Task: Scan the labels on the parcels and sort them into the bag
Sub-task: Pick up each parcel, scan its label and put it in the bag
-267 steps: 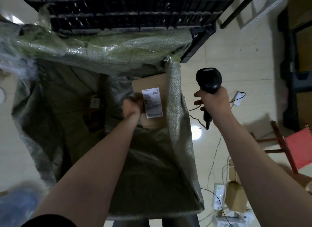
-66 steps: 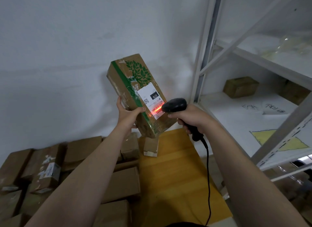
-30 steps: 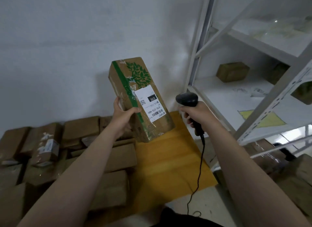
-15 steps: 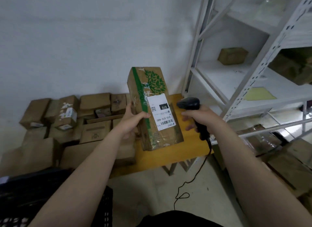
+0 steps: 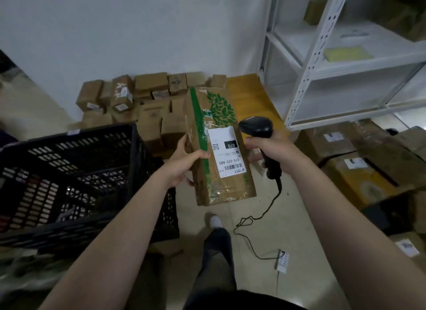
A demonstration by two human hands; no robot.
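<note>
Holding parcel (image 5: 219,116), label (image 5: 227,152) facing up, in gripping left hand (image 5: 184,164); right hand (image 5: 274,151) clasps scanner (image 5: 255,127) just beside it. Beyond the left hand, stacked parcels (image 5: 147,95) await sorting; bag unseen.

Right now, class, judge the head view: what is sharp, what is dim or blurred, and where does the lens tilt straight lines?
Head view: the label on the parcel is sharp, 070-070-A80 readable, with no glare; head view: the crate and the lower left corner are dim and blurred; head view: the shelf posts lean steeply, a wide-angle distortion.
</note>
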